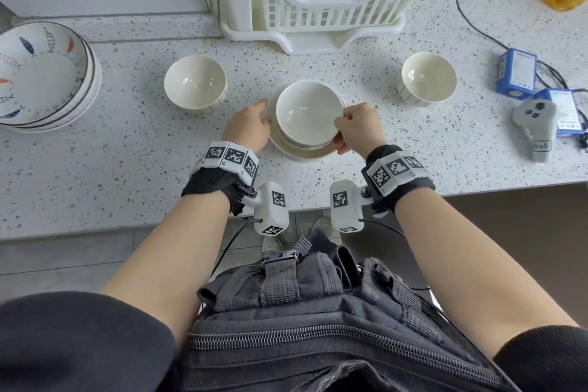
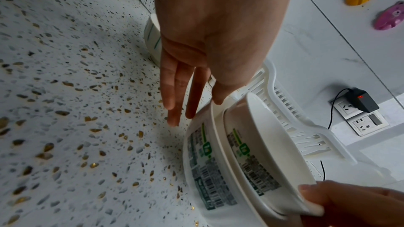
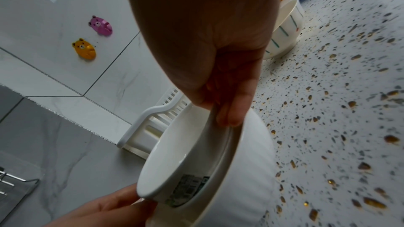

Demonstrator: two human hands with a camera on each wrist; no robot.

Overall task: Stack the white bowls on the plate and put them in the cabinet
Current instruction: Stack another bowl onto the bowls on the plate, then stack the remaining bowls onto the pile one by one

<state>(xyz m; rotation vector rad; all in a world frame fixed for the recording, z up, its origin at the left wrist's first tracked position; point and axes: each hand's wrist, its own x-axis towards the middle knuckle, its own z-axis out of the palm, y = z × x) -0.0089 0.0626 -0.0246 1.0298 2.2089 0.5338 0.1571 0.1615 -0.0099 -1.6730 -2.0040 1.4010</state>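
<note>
- Speckled counter (image 1: pixel 127 169), rack (image 1: pixel 318 9) at back.
- Bowls (image 1: pixel 307 111) nested on plate (image 1: pixel 305 154), centre, near edge.
- Left hand (image 1: pixel 249 127) at plate's left rim, fingers (image 2: pixel 172 92) straight, together.
- Right hand (image 1: pixel 359 127) pinching top bowl's rim.

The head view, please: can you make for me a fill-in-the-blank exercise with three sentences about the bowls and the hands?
1. The stacked white bowls sit on a ____.
2. The right hand pinches the rim of the top ____.
3. Away from the plate, ____ striped bowls, left and right, stand on the counter.

Missing words: plate; bowl; two
</note>
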